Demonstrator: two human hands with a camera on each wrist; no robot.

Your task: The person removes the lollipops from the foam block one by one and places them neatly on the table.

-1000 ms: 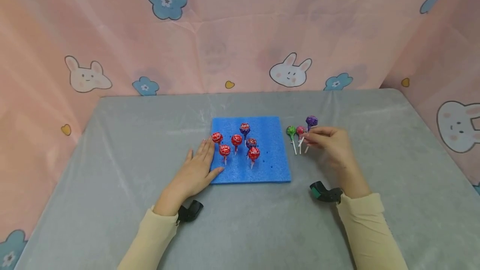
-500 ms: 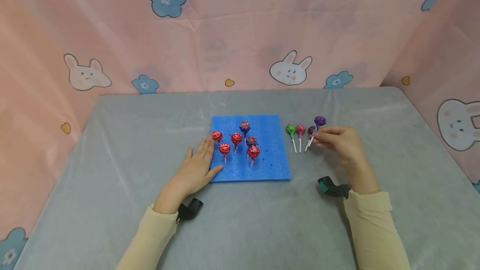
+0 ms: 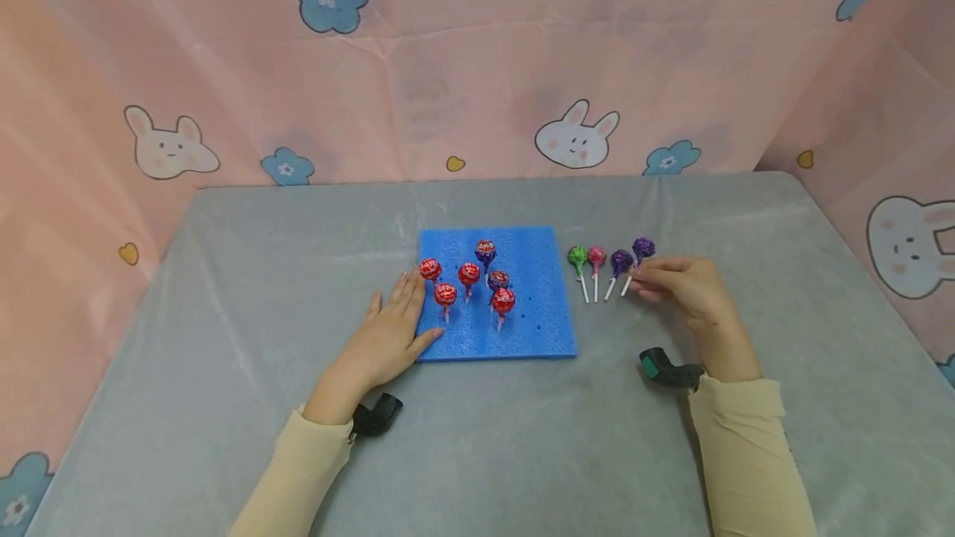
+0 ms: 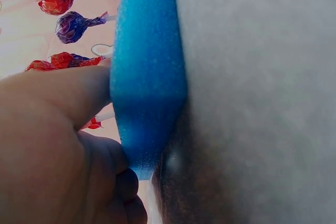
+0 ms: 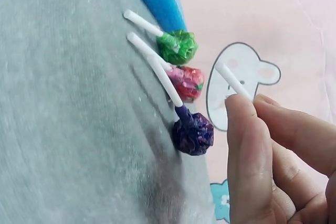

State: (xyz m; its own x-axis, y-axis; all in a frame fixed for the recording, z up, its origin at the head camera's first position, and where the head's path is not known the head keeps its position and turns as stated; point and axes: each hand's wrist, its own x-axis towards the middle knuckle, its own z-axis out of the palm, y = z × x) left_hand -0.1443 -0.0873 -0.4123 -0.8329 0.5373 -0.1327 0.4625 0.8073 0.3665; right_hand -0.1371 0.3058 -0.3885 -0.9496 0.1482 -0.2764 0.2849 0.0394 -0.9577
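Observation:
A blue foam board (image 3: pixel 548 305) lies on the table with several red lollipops (image 3: pixel 468 273) and two red-and-purple ones (image 3: pixel 486 252) standing in it. My left hand (image 3: pixel 388 334) rests against the board's left edge, fingers straight, thumb over the front corner. To the right of the board, my right hand (image 3: pixel 682 284) pinches a purple lollipop (image 3: pixel 644 248) by its stick. In the right wrist view the stick (image 5: pixel 231 78) pokes out past thumb and finger, its candy hidden. Beside it lie a green lollipop (image 3: pixel 578 255), a pink lollipop (image 3: pixel 597 255) and another purple lollipop (image 3: pixel 621 262).
A grey cloth (image 3: pixel 507 446) covers the table. Small holes dot the right part of the board. Behind the table hangs a pink curtain (image 3: pixel 462 65) printed with rabbits and flowers. Each wrist wears a black camera mount, such as the right one (image 3: pixel 667 370).
My right hand has moved right with the pinched purple lollipop, from over the pink one to the right end of the row. The other purple lollipop now shows fully. My left hand stays put.

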